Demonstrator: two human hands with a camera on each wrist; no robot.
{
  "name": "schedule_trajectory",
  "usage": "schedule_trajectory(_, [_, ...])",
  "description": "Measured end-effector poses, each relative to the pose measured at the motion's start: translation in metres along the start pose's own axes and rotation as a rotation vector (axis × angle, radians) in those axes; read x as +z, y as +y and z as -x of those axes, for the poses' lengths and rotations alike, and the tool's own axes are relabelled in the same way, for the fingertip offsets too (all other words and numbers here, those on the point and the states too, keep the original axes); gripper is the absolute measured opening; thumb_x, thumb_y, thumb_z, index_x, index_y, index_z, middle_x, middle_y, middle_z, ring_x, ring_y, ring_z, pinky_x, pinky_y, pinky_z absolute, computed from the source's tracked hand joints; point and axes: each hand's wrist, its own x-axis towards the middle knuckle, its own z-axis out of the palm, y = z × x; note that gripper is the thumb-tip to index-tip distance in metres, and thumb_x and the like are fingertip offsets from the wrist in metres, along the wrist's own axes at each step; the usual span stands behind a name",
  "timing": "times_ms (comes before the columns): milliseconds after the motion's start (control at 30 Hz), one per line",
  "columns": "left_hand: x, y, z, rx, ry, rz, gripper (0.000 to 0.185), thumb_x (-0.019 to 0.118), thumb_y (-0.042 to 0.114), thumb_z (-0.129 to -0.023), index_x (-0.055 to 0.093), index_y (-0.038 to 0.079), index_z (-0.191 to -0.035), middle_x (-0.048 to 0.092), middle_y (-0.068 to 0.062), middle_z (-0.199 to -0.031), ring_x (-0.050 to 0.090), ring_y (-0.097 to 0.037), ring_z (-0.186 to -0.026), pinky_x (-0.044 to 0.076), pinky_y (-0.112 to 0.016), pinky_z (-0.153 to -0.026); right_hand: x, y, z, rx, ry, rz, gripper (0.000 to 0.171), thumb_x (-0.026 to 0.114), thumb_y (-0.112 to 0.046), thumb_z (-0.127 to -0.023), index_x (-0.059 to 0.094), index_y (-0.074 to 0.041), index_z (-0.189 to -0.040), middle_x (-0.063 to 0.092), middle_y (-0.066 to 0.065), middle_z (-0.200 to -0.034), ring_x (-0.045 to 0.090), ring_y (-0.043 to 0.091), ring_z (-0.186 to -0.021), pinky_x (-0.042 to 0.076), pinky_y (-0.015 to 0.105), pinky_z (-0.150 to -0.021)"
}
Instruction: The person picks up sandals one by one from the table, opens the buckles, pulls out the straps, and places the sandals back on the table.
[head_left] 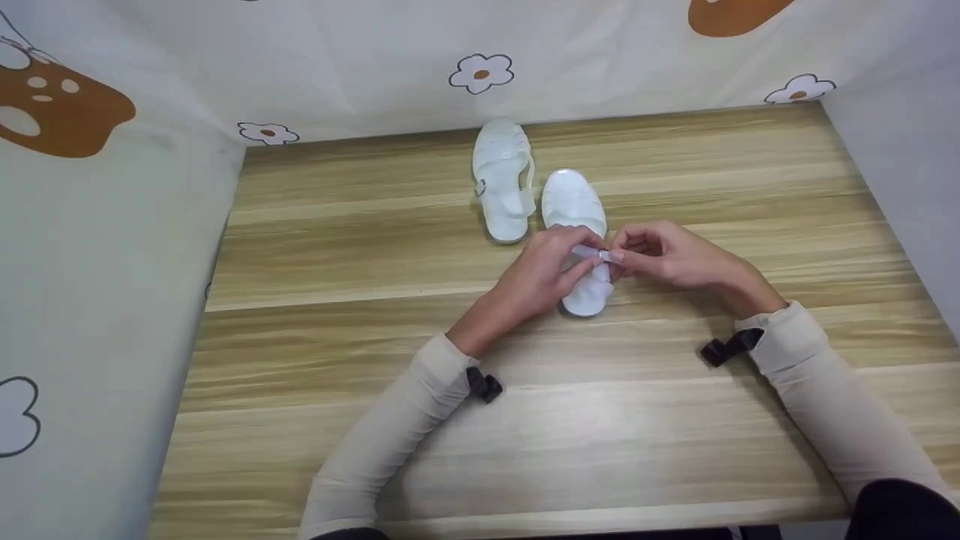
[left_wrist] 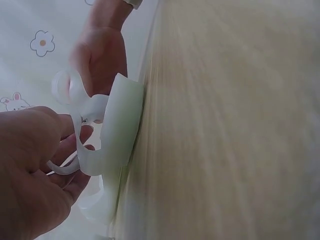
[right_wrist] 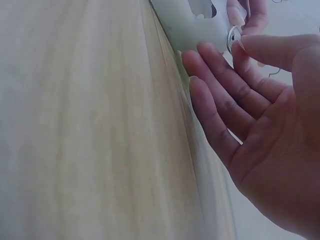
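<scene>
When Bits Are Small, Slow Is Best

Because the buckle (right_wrist: 232, 38) is tiny, small, soft pulls should work best; the left hand (head_left: 541, 271) grips the white strap (head_left: 583, 252), and the right hand (head_left: 675, 256) pinches at the buckle; the near sandal (head_left: 573, 199) sits on the wooden board (head_left: 337, 315), right of the far sandal (head_left: 503, 176); keeping the strap flat should stop it from bunching.

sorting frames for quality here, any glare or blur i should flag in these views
Head: pale sheen on the near part of the wooden tabletop, and the nearer sandal looks washed out; left wrist: the tabletop is soft and hazy; right wrist: tabletop blurred too, the right hand and buckle clearer.
</scene>
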Motion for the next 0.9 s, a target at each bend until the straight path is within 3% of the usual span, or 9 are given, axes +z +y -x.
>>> schedule_trajectory(400, [0.0016, 0.0009, -0.0003, 0.000, -0.002, -0.017, 0.020, 0.070, 0.021, -0.107, 0.075, 0.008, -0.122, 0.080, -0.004, -0.121, 0.072, -0.019, -0.119, 0.054, -0.032, -0.108, 0.0020, 0.0013, -0.0017, -0.003, 0.008, -0.037, 0.021, 0.062, -0.013, -0.111, 0.064, 0.007, -0.111, 0.078, 0.013, -0.108, 0.078, 0.021, -0.100, 0.066, 0.034, -0.089])
schedule_trajectory(900, [0.0024, 0.0037, -0.0012, -0.010, 0.007, -0.065, 0.021, 0.068, 0.025, -0.109, 0.076, 0.010, -0.122, 0.080, -0.003, -0.119, 0.072, -0.018, -0.118, 0.054, -0.032, -0.107, 0.0002, 0.0035, -0.0018, -0.027, 0.008, -0.061, 0.017, 0.060, -0.010, -0.111, 0.063, 0.007, -0.113, 0.078, 0.013, -0.113, 0.078, 0.021, -0.103, 0.066, 0.036, -0.089])
